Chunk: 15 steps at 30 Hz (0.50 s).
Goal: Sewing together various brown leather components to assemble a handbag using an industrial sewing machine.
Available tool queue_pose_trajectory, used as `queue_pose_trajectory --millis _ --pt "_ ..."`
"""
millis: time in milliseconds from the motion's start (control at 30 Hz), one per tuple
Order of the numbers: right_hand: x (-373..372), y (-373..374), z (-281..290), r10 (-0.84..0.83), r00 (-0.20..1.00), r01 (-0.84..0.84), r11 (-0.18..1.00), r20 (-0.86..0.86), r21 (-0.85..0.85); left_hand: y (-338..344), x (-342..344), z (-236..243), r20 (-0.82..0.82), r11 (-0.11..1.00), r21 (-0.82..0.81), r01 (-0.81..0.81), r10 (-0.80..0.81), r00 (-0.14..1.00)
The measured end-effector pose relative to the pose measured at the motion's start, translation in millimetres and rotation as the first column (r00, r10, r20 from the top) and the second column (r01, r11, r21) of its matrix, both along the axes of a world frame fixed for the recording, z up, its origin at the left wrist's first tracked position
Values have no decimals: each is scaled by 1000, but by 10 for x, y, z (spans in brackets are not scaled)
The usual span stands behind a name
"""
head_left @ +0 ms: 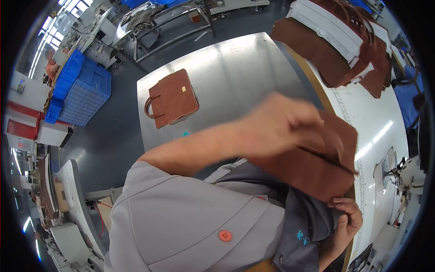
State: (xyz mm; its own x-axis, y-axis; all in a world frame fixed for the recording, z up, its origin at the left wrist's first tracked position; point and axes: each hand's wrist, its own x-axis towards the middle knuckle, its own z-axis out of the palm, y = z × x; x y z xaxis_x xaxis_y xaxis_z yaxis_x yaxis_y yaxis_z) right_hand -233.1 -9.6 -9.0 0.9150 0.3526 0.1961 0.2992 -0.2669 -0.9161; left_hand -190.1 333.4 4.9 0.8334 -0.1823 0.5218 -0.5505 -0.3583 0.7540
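Note:
A brown leather bag piece (312,174) lies over my lap, its right side against the white table, with a dark slit or fold across it. My left hand (290,122) is above its far part, smeared by motion, with the fingers curled in; what they hold blends with the brown leather. My right hand (349,217) grips the near right edge of the piece, its fingertips at the rim. On the metal tabletop (235,68) ahead lies a flat brown handbag (174,99) with a small gold plate and a handle pointing left.
Brown bag parts with handles and white lining (335,36) are piled on the white table (380,131) to the right. Blue crates (86,88) stand on the floor at the left. A metal-framed table (176,31) is farther back, and a person (51,63) is far left.

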Motion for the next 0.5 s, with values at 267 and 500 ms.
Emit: queue_pose_trajectory --millis 267,500 --pt "43 -197 -254 -104 995 104 994 3 35 2399 -66 -1028 -595 427 -636 -643 260 761" --pt "21 -116 -576 -141 979 134 989 -147 -62 4193 -1009 -2543 -636 145 -707 -692 297 712"
